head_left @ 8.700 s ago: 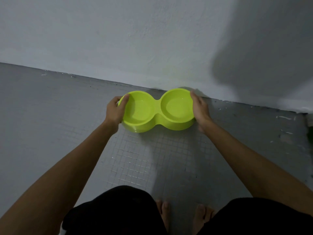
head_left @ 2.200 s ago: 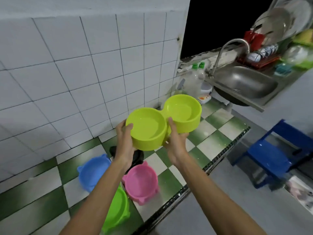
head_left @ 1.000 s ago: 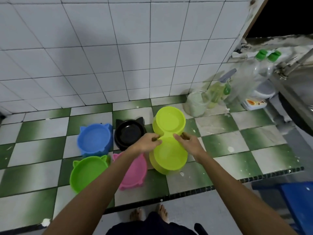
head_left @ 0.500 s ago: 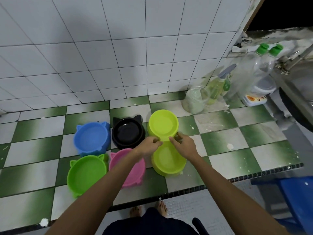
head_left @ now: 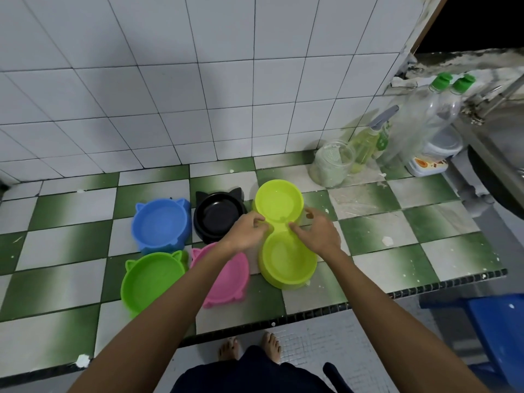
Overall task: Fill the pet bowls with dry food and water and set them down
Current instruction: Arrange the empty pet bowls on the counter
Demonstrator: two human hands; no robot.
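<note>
Double bowl sat on tiled counter; left hand and right hand pinched its narrow middle, beside black bowl.

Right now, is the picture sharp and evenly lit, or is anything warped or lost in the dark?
Head view: wide-angle lens bows the white wall tile lines; light is dim and soft; the lime-green double pet bowl is fairly sharp; the hands cast soft shadows; the top right corner is black.
</note>
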